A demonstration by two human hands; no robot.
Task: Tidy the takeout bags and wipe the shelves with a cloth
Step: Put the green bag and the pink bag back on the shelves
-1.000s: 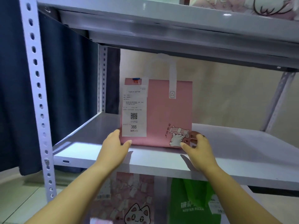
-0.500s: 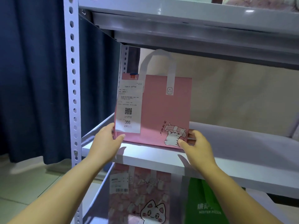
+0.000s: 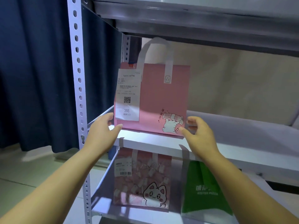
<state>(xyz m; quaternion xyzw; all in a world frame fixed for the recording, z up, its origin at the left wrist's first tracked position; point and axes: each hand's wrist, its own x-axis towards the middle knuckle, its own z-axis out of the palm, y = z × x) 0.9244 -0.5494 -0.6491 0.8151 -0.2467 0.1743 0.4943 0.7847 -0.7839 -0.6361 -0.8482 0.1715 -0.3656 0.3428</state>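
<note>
A pink takeout bag (image 3: 155, 101) with white handles, a cat drawing and a white receipt (image 3: 127, 96) stands upright at the left end of the middle shelf (image 3: 242, 136). My left hand (image 3: 102, 131) curls round its lower left corner, thumb on the front, fingers at the side edge. At the lower right corner my right hand (image 3: 199, 135) does the same, its thumb on the cat drawing and its fingers beside the bag's edge. No cloth is in view.
On the shelf below stand a pink cat-print bag (image 3: 142, 180) and a green pizza bag (image 3: 205, 188). A perforated grey post (image 3: 77, 78) rises at the left, with a dark blue curtain (image 3: 32, 70) behind. The upper shelf (image 3: 194, 21) hangs just above the handles.
The bag has gone left along the shelf, towards the post, with both hands on its lower corners. My fingers have come out from behind the bag to its side edges.
</note>
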